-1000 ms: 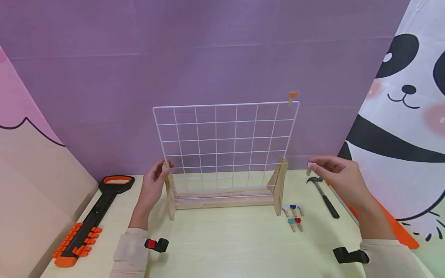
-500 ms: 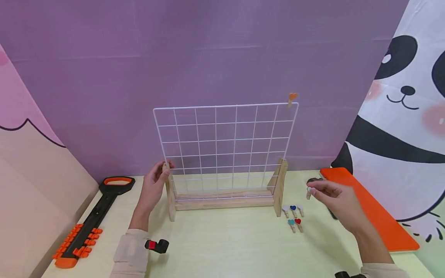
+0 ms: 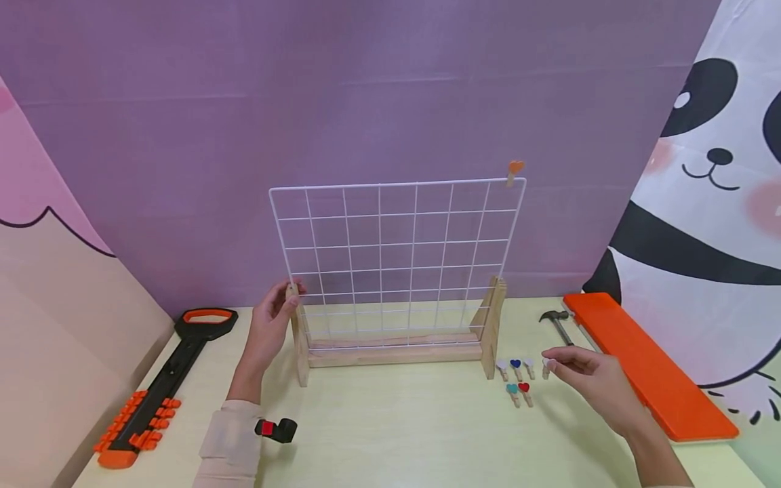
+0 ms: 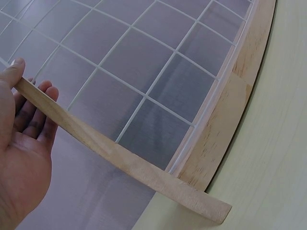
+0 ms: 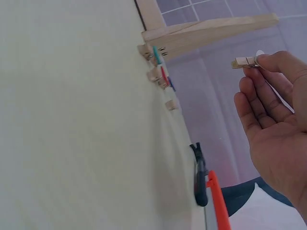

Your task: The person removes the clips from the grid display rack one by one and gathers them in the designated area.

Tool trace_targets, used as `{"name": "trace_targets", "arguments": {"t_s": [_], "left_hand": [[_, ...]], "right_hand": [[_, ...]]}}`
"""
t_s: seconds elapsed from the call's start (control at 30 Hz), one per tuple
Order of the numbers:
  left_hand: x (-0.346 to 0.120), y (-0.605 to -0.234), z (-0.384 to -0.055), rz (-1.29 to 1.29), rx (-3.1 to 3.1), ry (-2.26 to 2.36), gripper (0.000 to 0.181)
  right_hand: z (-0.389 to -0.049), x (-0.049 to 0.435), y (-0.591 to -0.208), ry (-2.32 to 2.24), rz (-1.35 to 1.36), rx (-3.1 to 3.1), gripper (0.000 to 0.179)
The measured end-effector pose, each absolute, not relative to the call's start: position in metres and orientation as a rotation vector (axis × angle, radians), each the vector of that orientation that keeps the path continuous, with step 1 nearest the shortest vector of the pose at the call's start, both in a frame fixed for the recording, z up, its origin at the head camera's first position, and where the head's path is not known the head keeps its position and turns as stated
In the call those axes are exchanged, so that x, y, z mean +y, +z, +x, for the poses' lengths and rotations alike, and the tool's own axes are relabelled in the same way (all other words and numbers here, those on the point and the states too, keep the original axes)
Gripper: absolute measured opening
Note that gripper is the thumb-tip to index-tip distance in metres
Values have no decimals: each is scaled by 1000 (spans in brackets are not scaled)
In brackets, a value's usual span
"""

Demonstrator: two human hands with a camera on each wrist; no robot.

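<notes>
A white wire grid [image 3: 396, 244] stands upright in a wooden stand [image 3: 396, 355]. My left hand [image 3: 270, 325] grips the top of the stand's left side post [image 4: 96, 139], thumb in front and fingers behind. Between thumb and index finger my right hand [image 3: 601, 386] pinches a small wooden clothespin [image 5: 245, 62] with a white top, held above the table. Left of that hand, several clothespins lie in two rows, among them a dark blue heart one [image 3: 516, 364], a teal one [image 3: 512, 389] and a red one [image 3: 524, 388]. An orange heart clothespin [image 3: 514, 172] is clipped at the grid's top right corner.
A claw hammer [image 3: 558, 325] lies behind my right hand, partly hidden by it. An orange flat case [image 3: 647, 366] lies along the right edge. At the left is a black saw-shaped tool [image 3: 165, 379] with orange clips. A purple cloth [image 3: 390, 102] hangs behind.
My right hand has come down and toward me with the clothespin, now level with the clothespins on the table. My left hand stays on the post.
</notes>
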State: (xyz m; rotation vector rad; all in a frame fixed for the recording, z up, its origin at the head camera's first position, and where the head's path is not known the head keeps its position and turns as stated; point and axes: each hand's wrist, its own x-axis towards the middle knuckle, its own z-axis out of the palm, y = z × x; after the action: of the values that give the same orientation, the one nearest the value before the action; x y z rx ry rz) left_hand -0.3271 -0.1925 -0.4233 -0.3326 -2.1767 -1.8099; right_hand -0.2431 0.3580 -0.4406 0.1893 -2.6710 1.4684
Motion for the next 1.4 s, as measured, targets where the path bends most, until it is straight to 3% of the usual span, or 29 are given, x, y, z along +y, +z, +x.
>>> {"name": "trace_targets", "arguments": {"t_s": [0.2,0.73,1.4], "left_hand": [[-194,-423,-326,-322,-2169,-1805,51],[-192,-423,-326,-336,-2136,-1834,50],[-192,-423,-327,-325,-2153,-1821,49]], "right_hand": [[-246,363,-455,1475,140,-2729,44],[-253,364,-483,1423,156,-2827,27],[-256,366,-497,1264,211,-2810,27]]}}
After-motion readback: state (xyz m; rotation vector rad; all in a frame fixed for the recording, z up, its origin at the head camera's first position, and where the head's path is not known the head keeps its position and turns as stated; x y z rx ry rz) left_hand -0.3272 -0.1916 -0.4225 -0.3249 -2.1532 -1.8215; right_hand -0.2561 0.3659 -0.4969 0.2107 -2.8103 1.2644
